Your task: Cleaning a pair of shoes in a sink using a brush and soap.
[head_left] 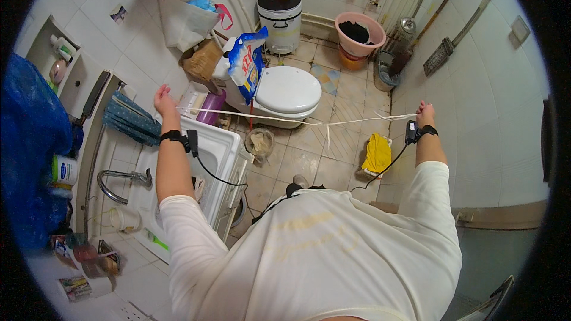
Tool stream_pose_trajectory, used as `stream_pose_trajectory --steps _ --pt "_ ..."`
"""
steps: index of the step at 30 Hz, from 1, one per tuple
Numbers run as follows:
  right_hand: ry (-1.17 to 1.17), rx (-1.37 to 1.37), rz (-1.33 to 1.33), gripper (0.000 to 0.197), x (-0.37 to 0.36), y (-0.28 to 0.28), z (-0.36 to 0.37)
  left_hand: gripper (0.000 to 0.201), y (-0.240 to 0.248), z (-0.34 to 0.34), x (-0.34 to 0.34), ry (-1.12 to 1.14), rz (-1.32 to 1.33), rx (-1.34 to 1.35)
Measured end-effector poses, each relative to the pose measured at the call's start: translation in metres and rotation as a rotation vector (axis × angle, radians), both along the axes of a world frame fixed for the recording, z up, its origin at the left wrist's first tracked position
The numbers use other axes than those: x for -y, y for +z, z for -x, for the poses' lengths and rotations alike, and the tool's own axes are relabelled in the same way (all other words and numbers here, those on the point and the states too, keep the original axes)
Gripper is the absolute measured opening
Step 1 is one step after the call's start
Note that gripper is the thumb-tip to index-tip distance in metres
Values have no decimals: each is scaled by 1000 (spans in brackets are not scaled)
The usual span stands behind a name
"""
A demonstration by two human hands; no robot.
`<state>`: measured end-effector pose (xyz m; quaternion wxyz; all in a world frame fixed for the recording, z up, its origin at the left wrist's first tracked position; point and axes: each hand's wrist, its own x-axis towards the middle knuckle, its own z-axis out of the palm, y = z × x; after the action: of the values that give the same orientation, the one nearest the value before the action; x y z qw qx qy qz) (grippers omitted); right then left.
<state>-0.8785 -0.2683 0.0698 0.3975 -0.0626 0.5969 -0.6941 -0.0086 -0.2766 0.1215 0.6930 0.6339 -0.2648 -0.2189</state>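
A thin white cord point(322, 123) is stretched between my two hands, both arms spread wide. Near its middle is what looks like a knot, with a short loose end hanging down. My left hand point(165, 101), above the sink's far corner, is closed on one end of the cord. At the right, near the tiled wall, my right hand point(424, 113) grips the other end, where a few loose strands show. Black straps with small devices and cables circle both wrists. Beyond the cord stands a toilet with its white lid point(289, 90) down.
The sink point(223, 142) and its curved faucet point(113, 184) are at my left. A blue detergent bag point(247, 65) leans by the toilet. Farther back are a white bucket point(279, 32) and pink basin point(360, 24). A yellow cloth point(376, 153) lies by the right wall.
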Motion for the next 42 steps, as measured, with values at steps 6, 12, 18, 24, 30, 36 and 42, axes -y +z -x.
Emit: stream_pose_trajectory --steps 6,12,18,24,30,36,42 --pt "-166 -11 9 39 -58 6 14 24 30 -5 -32 75 -2 -140" --pt "128 193 141 39 -64 2 -14 28 55 82 -28 -452 4 -305" --pt "377 516 167 31 -32 22 -127 29 50 193 -23 -893 -62 -223" --pt "765 588 109 63 -43 81 -260 26 50 303 -22 -1063 -270 -39" --pt "1185 620 252 55 -27 68 -330 33 2 389 -9 -1217 -329 32" --pt "1264 536 -9 43 13 33 -324 26 7 418 1 -1177 -367 382" --pt "1034 512 -170 26 54 6 -319 25 -29 415 -9 -1054 -190 302"
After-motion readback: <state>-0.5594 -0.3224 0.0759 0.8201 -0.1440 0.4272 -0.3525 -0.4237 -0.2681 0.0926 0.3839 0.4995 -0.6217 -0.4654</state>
